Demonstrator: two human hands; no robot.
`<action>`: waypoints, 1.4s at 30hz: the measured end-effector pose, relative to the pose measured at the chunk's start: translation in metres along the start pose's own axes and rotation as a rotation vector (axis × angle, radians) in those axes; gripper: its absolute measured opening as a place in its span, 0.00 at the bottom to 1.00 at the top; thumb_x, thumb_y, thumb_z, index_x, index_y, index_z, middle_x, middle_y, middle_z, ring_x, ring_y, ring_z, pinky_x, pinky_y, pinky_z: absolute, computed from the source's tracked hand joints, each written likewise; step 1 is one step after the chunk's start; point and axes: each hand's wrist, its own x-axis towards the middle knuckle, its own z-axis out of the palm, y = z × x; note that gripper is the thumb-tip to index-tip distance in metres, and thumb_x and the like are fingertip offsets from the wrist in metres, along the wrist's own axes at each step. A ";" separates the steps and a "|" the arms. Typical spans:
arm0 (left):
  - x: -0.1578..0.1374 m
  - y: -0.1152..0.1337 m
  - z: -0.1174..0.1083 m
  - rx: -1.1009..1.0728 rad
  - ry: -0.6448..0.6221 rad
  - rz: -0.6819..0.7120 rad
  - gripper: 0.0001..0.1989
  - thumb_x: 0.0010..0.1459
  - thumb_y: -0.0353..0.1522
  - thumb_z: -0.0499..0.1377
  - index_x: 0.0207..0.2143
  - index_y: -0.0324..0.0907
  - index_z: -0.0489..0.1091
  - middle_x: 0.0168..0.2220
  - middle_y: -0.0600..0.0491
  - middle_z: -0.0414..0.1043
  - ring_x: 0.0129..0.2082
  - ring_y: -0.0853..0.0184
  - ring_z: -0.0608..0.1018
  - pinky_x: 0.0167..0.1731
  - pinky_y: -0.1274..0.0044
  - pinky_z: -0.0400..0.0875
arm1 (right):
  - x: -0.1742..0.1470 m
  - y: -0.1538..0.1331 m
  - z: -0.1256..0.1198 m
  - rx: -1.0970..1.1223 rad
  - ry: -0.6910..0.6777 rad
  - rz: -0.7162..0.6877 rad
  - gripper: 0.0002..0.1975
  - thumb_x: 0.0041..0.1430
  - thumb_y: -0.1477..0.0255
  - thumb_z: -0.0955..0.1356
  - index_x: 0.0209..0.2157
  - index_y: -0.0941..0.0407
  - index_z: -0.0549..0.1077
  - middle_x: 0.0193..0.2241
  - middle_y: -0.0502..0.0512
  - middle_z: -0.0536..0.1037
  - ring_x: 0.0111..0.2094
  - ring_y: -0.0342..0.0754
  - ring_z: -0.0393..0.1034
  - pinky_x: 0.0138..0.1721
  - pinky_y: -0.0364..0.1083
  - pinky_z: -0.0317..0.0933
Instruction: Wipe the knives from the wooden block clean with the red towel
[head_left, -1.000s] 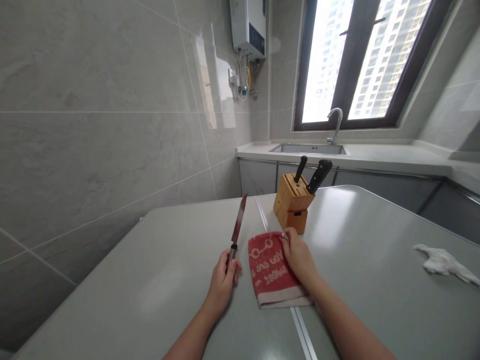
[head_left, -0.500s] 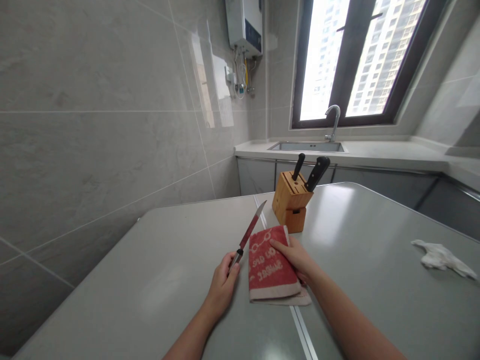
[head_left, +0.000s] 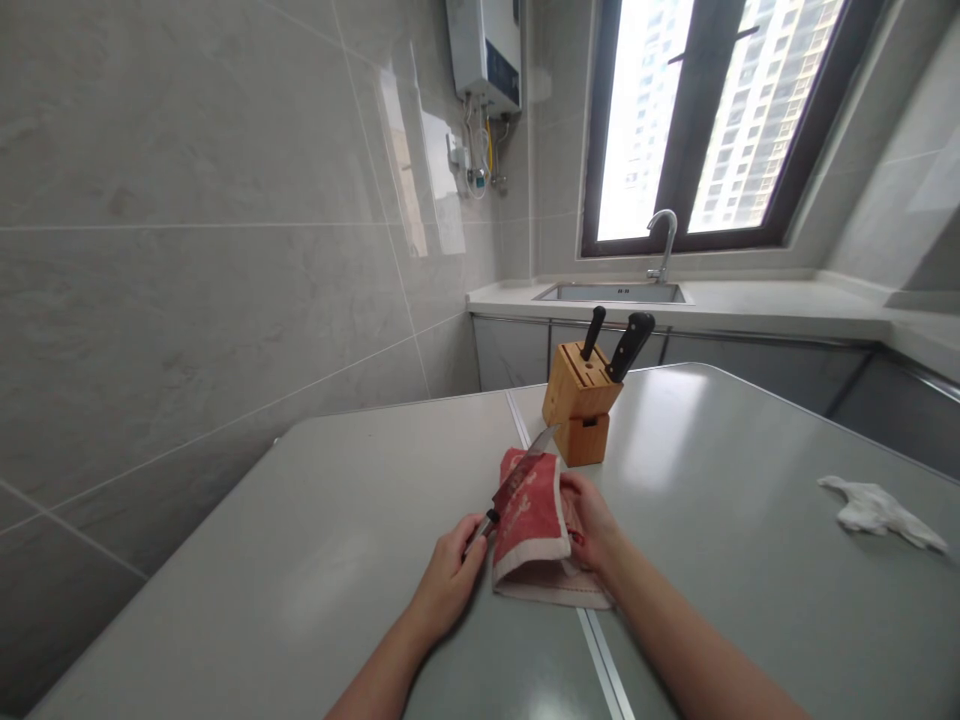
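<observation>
A kitchen knife point(head_left: 525, 468) is gripped by its handle in my left hand point(head_left: 450, 575), its blade slanting up and to the right. The blade lies over the red face of a folded red and white towel point(head_left: 534, 535); whether it presses on the cloth I cannot tell. My right hand point(head_left: 596, 525) is closed on the towel's right side, some of its fingers hidden behind the fabric. Just beyond the blade's tip stands a wooden knife block point(head_left: 581, 395) holding black-handled knives point(head_left: 630, 345).
The pale table point(head_left: 315, 540) has a metal seam point(head_left: 600, 660) running through it. A crumpled white cloth point(head_left: 881, 512) lies at the right. Behind the table are a counter point(head_left: 780, 300) with a sink point(head_left: 611, 292) and a faucet point(head_left: 664, 245), and a tiled wall point(head_left: 225, 280) rises on the left.
The knife has moved right and tipped lower, from beside the towel to over it. My right hand has shifted from the towel's top face to its side, and the towel has folded and bulged.
</observation>
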 end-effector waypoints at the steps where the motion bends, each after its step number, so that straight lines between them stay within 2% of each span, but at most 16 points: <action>1: 0.000 0.000 0.000 0.000 0.000 -0.002 0.16 0.61 0.36 0.48 0.48 0.40 0.66 0.43 0.49 0.72 0.40 0.63 0.73 0.41 0.77 0.63 | 0.001 0.001 -0.002 -0.017 -0.001 0.002 0.03 0.49 0.74 0.64 0.26 0.57 0.70 0.19 0.51 0.76 0.21 0.45 0.71 0.26 0.44 0.66; 4: 0.000 -0.002 -0.001 0.000 0.024 -0.015 0.16 0.61 0.35 0.48 0.47 0.40 0.66 0.44 0.49 0.72 0.41 0.64 0.72 0.42 0.77 0.62 | 0.004 0.008 -0.007 -0.073 -0.064 -0.044 0.03 0.45 0.79 0.67 0.24 0.57 0.69 0.15 0.46 0.72 0.13 0.38 0.62 0.17 0.38 0.59; 7: 0.001 -0.004 0.000 -0.013 0.057 -0.031 0.15 0.60 0.35 0.48 0.46 0.40 0.67 0.45 0.49 0.71 0.42 0.63 0.71 0.42 0.77 0.62 | 0.005 0.013 -0.011 -0.116 -0.126 -0.081 0.07 0.43 0.79 0.69 0.28 0.56 0.71 0.15 0.44 0.71 0.11 0.35 0.57 0.13 0.35 0.52; 9: 0.001 -0.005 0.000 -0.027 0.042 -0.036 0.16 0.60 0.36 0.48 0.46 0.40 0.67 0.44 0.49 0.72 0.40 0.63 0.72 0.41 0.77 0.62 | 0.004 0.017 -0.012 -0.172 -0.100 -0.104 0.10 0.44 0.75 0.71 0.33 0.56 0.72 0.19 0.46 0.74 0.14 0.37 0.62 0.16 0.37 0.57; 12: 0.001 -0.004 0.000 -0.028 0.003 -0.028 0.16 0.60 0.36 0.48 0.47 0.40 0.67 0.42 0.49 0.72 0.38 0.64 0.72 0.39 0.77 0.63 | 0.004 0.021 -0.015 -0.288 -0.013 -0.153 0.15 0.43 0.69 0.72 0.36 0.57 0.72 0.24 0.51 0.77 0.22 0.44 0.70 0.26 0.43 0.64; 15: 0.001 0.000 0.000 -0.014 -0.021 -0.009 0.16 0.60 0.36 0.49 0.46 0.40 0.68 0.40 0.49 0.73 0.37 0.64 0.72 0.39 0.77 0.63 | 0.004 0.023 -0.015 -0.418 0.016 -0.200 0.16 0.42 0.66 0.73 0.34 0.58 0.72 0.27 0.53 0.77 0.29 0.48 0.72 0.34 0.47 0.65; 19: 0.000 0.004 0.001 0.000 -0.039 -0.002 0.16 0.59 0.37 0.50 0.44 0.39 0.68 0.36 0.50 0.73 0.35 0.64 0.72 0.37 0.78 0.64 | 0.002 0.025 -0.011 -0.548 -0.041 -0.222 0.16 0.43 0.65 0.72 0.34 0.59 0.72 0.32 0.55 0.77 0.36 0.50 0.72 0.41 0.49 0.63; 24: 0.000 0.008 0.001 0.048 -0.086 -0.006 0.14 0.59 0.37 0.50 0.42 0.39 0.69 0.33 0.51 0.73 0.32 0.66 0.72 0.33 0.79 0.64 | -0.001 0.028 -0.009 -0.634 -0.094 -0.227 0.13 0.42 0.69 0.72 0.32 0.58 0.72 0.30 0.53 0.76 0.34 0.48 0.70 0.39 0.47 0.63; 28: -0.001 0.009 0.002 0.086 -0.120 -0.009 0.12 0.57 0.34 0.52 0.40 0.40 0.69 0.32 0.53 0.72 0.30 0.67 0.71 0.33 0.80 0.63 | -0.001 0.028 -0.011 -0.671 -0.126 -0.195 0.14 0.38 0.72 0.74 0.31 0.58 0.73 0.30 0.52 0.76 0.32 0.47 0.70 0.37 0.46 0.63; 35: -0.001 0.010 0.004 0.081 -0.113 -0.004 0.10 0.52 0.30 0.53 0.37 0.40 0.70 0.28 0.55 0.72 0.28 0.68 0.70 0.31 0.80 0.63 | -0.003 0.031 -0.010 -0.726 -0.016 -0.194 0.12 0.37 0.70 0.74 0.27 0.57 0.74 0.27 0.51 0.76 0.30 0.47 0.70 0.36 0.47 0.63; 42: 0.000 0.010 0.004 0.082 -0.119 0.003 0.09 0.51 0.26 0.52 0.34 0.41 0.69 0.30 0.55 0.72 0.29 0.68 0.71 0.31 0.81 0.62 | -0.006 0.030 -0.005 -0.658 0.006 -0.172 0.10 0.37 0.72 0.74 0.25 0.57 0.73 0.26 0.50 0.76 0.29 0.46 0.69 0.36 0.47 0.63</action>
